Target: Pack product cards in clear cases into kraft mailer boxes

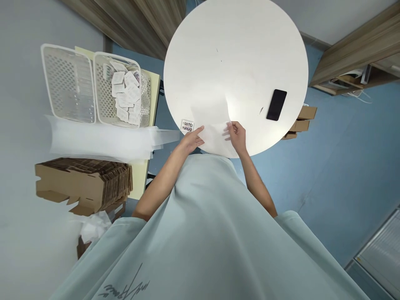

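Observation:
A thin translucent white sheet is held over the near part of a round white table. My right hand pinches the sheet's right edge, and its fingertips show faintly through the material. At the left edge, my left hand has its thumb on top and the other fingers lower down, lightly gripping the sheet. Close beside the left hand, at the table's rim, lies a small clear-and-white case with several small round dark and reddish pieces in it.
A black phone lies on the table's right. At left, a side table carries a white basket of small white packs, another basket, a stack of translucent sheets and folded cardboard boxes. More cardboard boxes sit beyond the table's right edge.

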### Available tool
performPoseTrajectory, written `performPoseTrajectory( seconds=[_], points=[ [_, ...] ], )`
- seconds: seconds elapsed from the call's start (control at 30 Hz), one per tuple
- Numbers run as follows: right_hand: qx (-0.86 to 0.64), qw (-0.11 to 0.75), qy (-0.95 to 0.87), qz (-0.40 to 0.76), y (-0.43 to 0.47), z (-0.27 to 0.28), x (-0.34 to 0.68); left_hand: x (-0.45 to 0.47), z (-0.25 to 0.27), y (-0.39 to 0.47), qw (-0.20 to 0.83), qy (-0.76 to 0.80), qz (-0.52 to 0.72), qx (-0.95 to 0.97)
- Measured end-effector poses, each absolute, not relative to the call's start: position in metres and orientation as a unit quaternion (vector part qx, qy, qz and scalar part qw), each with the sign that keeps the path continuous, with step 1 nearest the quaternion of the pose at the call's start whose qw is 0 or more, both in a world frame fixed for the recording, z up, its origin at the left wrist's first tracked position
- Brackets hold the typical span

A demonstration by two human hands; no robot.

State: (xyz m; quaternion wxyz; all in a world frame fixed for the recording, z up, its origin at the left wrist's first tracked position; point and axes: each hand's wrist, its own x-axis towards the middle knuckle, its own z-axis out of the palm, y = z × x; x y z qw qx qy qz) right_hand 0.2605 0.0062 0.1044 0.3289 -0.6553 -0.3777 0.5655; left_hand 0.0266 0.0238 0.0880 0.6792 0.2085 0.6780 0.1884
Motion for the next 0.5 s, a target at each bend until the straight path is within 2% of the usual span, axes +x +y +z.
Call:
performPoseTrajectory(
  seconds=[0.13, 0.3, 0.5],
  points=[
    [-0.680, 0.338, -0.365, 0.538, 0.014, 0.099, 0.259, 0.034, 0.081, 0.023, 0.695, 0.676, 0.220, 0.109],
    [-0.726, 0.317, -0.337, 0.508, 0.023, 0.075, 0.264, 0.032, 0.061, 0.045, 0.620, 0.722, 0.217, 0.218],
    [-0.755, 0.244, -0.332, 0.509, 0.022, 0.039, 0.272, 0.016, 0.030, 0.073, 0.509, 0.781, 0.112, 0.345]
  ],
)
